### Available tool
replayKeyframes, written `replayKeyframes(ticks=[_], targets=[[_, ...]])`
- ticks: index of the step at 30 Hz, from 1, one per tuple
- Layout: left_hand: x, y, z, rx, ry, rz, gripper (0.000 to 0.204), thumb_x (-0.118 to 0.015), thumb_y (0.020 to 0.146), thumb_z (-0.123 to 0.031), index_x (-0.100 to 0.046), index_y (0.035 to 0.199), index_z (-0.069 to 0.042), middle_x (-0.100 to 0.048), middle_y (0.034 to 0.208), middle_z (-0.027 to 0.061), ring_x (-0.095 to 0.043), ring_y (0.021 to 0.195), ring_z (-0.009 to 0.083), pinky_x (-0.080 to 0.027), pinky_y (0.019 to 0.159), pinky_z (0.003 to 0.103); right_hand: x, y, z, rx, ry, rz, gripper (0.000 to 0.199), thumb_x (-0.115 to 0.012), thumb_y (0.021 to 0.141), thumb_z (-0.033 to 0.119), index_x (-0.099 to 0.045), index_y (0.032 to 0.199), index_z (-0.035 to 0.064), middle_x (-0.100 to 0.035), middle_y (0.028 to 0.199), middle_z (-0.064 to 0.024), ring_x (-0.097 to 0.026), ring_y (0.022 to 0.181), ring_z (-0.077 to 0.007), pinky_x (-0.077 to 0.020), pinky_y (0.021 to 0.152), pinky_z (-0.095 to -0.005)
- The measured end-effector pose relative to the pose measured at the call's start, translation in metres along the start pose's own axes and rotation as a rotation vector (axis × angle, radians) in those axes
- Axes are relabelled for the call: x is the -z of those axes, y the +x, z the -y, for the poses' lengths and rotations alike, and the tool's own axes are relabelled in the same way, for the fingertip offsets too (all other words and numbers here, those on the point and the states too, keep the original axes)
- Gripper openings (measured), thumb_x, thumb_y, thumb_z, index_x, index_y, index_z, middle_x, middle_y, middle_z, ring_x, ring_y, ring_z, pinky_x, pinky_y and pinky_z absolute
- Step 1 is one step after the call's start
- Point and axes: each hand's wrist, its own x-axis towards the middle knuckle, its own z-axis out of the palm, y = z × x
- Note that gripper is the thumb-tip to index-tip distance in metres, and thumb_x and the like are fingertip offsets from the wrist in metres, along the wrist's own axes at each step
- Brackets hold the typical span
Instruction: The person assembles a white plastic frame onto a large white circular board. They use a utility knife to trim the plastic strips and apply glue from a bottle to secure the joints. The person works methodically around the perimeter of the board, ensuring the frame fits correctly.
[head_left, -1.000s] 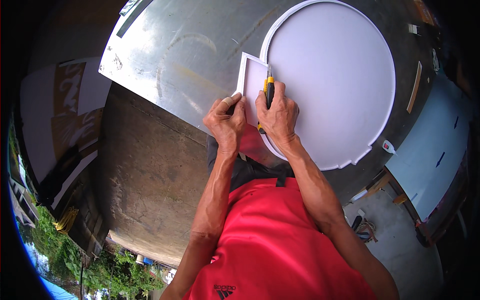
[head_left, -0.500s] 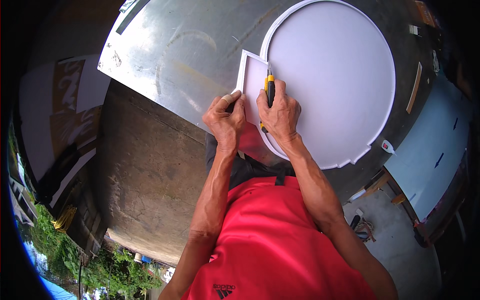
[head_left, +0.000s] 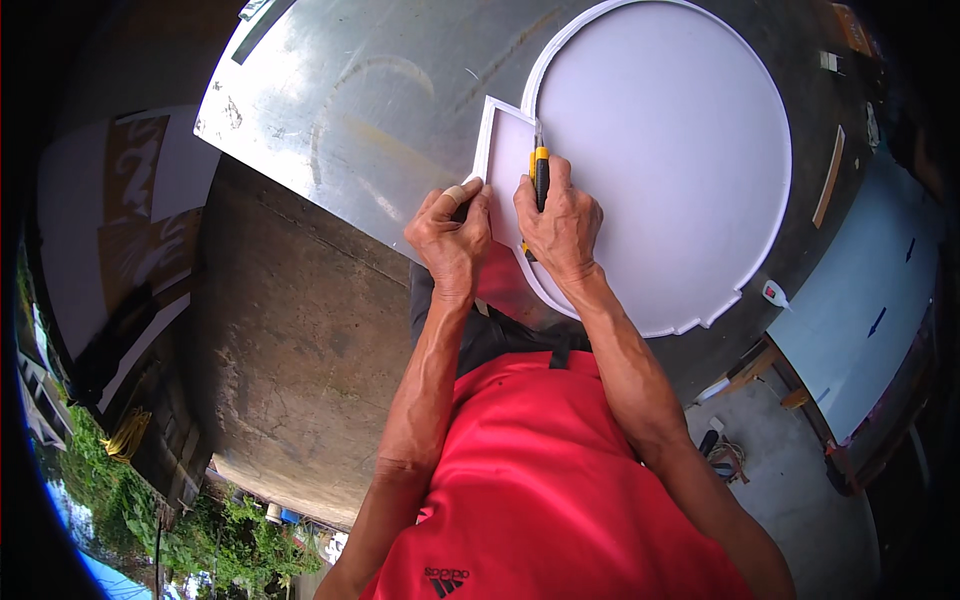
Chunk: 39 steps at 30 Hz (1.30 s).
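Note:
On the metal table lies a large round white panel [head_left: 660, 170] with a raised white edge strip and a narrow angular part jutting from its left side. My right hand [head_left: 563, 225] is closed around pliers [head_left: 541, 180] with yellow and black handles. Their metal tip reaches the strip where the angular part meets the round one. My left hand [head_left: 450, 235], a beige wrap on one finger, pinches the white edge strip [head_left: 484, 150] of the angular part. Something dark shows inside that hand, mostly hidden by the fingers.
The shiny metal tabletop [head_left: 370, 110] extends left and beyond the panel. A small white bottle [head_left: 775, 293] with a red mark lies right of it. Farther right are a thin brown strip [head_left: 829, 190] and a pale blue sheet [head_left: 860, 310]. Left and below is brown concrete floor [head_left: 290, 340].

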Motion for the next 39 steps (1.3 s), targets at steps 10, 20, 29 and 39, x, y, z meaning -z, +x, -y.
replayKeyframes(ticks=[10,20,29,39], targets=[[-0.0010,0.0000,0.0002,0.003,-0.022,-0.002,0.017,-0.084,0.087,-0.004,-0.082,0.103,0.003,-0.073,0.082,0.0061,-0.065,0.074,0.0096,-0.053,0.069,0.026,-0.0012,-0.0008,-0.0026,0.020,-0.025,-0.017,0.026,-0.065,0.096,0.019,-0.053,0.109,0.0005,-0.064,0.061,-0.0161,-0.067,0.054,-0.0388,-0.0507,0.052,-0.0512],[-0.0003,-0.0005,-0.0003,0.001,-0.021,-0.004,0.018,-0.084,0.087,-0.004,-0.082,0.103,0.003,-0.073,0.081,0.0059,-0.065,0.074,0.0098,-0.053,0.069,0.026,-0.0041,-0.0015,-0.0051,-0.021,-0.004,-0.003,0.029,-0.070,0.095,0.019,-0.056,0.114,0.0021,-0.064,0.061,-0.0175,-0.067,0.055,-0.0415,-0.0515,0.053,-0.0520],[-0.0013,-0.0005,0.0003,-0.004,-0.024,-0.014,0.017,-0.084,0.087,-0.002,-0.081,0.103,0.003,-0.072,0.081,0.0058,-0.064,0.072,0.0093,-0.053,0.068,0.026,-0.0019,-0.0012,-0.0041,0.022,-0.010,-0.016,0.026,-0.066,0.096,0.018,-0.051,0.108,0.0007,-0.064,0.062,-0.0166,-0.067,0.054,-0.0401,-0.0509,0.051,-0.0516],[-0.0022,-0.0002,0.0022,-0.016,-0.037,-0.017,0.017,-0.083,0.087,-0.002,-0.082,0.103,0.003,-0.072,0.080,0.0059,-0.064,0.072,0.0091,-0.053,0.067,0.026,-0.0041,-0.0029,-0.0066,0.018,-0.008,-0.015,0.027,-0.066,0.096,0.020,-0.051,0.108,0.0010,-0.065,0.063,-0.0174,-0.067,0.055,-0.0410,-0.0515,0.052,-0.0524]])
